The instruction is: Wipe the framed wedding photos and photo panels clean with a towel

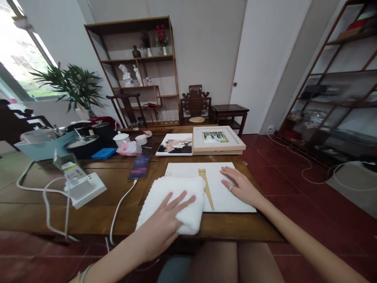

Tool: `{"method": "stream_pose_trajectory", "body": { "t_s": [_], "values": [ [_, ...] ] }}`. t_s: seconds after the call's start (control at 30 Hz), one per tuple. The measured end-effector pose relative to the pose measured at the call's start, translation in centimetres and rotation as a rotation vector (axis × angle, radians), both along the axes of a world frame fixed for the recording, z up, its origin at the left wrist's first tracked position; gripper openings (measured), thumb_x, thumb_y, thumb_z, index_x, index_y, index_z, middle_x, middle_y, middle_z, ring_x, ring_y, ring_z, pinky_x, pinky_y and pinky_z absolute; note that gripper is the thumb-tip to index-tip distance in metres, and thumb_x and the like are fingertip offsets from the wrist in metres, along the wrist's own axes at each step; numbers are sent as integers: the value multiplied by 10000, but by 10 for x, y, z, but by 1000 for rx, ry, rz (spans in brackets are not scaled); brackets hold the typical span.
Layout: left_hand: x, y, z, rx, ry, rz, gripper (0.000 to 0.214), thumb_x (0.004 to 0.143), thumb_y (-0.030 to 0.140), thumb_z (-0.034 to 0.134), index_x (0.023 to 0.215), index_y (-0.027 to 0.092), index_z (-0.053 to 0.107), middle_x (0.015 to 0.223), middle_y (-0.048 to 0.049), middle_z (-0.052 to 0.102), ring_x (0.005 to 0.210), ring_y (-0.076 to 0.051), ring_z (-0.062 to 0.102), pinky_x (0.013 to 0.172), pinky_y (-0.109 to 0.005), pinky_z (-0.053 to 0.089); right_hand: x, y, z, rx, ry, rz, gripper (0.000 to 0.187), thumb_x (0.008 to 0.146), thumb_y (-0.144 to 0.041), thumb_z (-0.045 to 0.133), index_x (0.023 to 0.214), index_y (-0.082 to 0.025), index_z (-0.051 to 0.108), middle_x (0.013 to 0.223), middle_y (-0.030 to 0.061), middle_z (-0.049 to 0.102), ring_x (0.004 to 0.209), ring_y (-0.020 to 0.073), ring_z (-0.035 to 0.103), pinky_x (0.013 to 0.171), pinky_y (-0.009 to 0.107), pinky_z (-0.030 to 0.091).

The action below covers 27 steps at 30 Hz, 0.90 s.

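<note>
My left hand [166, 218] lies flat with fingers spread on a folded white towel [173, 196] at the near edge of the wooden table [88, 212]. The towel overlaps the left part of a white board [226, 192] that lies face down, with a tan stand strip [206, 184] running down it. My right hand [238, 184] rests palm down on the board's right half, fingers stretched out, a ring on one finger. Beyond the board lie an unframed photo print [175, 144] and a light wooden picture frame [218, 139].
A phone [139, 167] on a white cable lies left of the board. A white power strip [84, 188], a blue tray [44, 145], dark pots [85, 143] and white cups [121, 138] fill the table's left. Shelves, chairs and a plant stand behind; cables trail across the red floor at right.
</note>
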<state>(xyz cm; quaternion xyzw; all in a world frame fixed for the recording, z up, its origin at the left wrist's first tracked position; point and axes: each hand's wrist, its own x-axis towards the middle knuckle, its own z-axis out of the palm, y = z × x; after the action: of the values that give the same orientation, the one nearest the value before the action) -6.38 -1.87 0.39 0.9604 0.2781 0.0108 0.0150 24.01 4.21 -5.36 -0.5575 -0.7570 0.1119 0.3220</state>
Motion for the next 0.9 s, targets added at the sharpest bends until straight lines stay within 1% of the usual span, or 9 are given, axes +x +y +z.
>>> {"method": "stream_pose_trajectory", "body": {
  "t_s": [0.1,0.2,0.3,0.4,0.5,0.63,0.73,0.8,0.9],
  "values": [
    [3,27,0,-31,6,39,250,814,94,452,934,193,647,1481,-7,150,1362,-251,90,1083,-514,132,-1,-1,2,15,32,4,409,834,-397,467,1181,-202,558,1302,92,514,1255,244,405,1061,470,302],
    [12,67,-1,-43,-6,70,296,874,150,391,1059,217,612,1481,-23,156,1364,-238,78,1075,-510,138,-2,-2,3,21,43,7,399,831,-388,473,1171,-202,567,1303,94,513,1251,244,411,1063,464,300],
    [24,105,-4,-46,-37,121,312,920,233,335,1125,201,568,1480,-50,162,1364,-230,73,1075,-498,134,-1,-1,2,14,44,5,398,830,-389,475,1176,-213,563,1304,89,513,1252,246,409,1056,474,306],
    [34,122,-7,-46,-86,187,352,944,292,285,1177,176,521,1481,-84,140,1364,-229,79,1072,-492,144,0,0,0,6,42,1,404,830,-395,475,1188,-225,553,1307,82,511,1258,251,399,1050,492,306],
    [39,107,-9,-44,-102,169,341,940,265,297,1180,181,525,1477,-93,157,1362,-228,87,1074,-487,138,1,0,-1,6,34,5,408,832,-395,473,1194,-224,548,1315,83,503,1260,252,396,1047,494,306],
    [41,52,-7,-34,-60,47,300,870,145,412,1078,232,610,1488,-34,126,1362,-251,76,1077,-502,129,1,1,-3,26,33,8,396,831,-388,477,1184,-228,556,1303,80,515,1254,249,406,1052,485,303],
    [42,17,-5,15,-28,-37,278,802,110,487,1006,216,643,1494,-18,84,1359,-291,44,1074,-532,124,0,1,-3,33,33,-2,394,828,-385,479,1180,-228,560,1296,79,522,1252,250,408,1052,483,306],
    [44,10,-4,19,-18,-52,267,792,110,497,991,206,645,1494,-21,89,1358,-299,42,1071,-542,129,0,1,-3,29,24,-2,400,829,-384,478,1184,-217,558,1299,81,519,1255,245,404,1055,472,307],
    [50,28,-4,-25,-36,-17,299,816,118,468,1049,228,618,1487,-21,135,1359,-286,68,1063,-546,142,0,1,-2,16,9,2,412,835,-393,467,1189,-203,552,1306,86,512,1263,237,394,1060,459,304]
  ]
}}
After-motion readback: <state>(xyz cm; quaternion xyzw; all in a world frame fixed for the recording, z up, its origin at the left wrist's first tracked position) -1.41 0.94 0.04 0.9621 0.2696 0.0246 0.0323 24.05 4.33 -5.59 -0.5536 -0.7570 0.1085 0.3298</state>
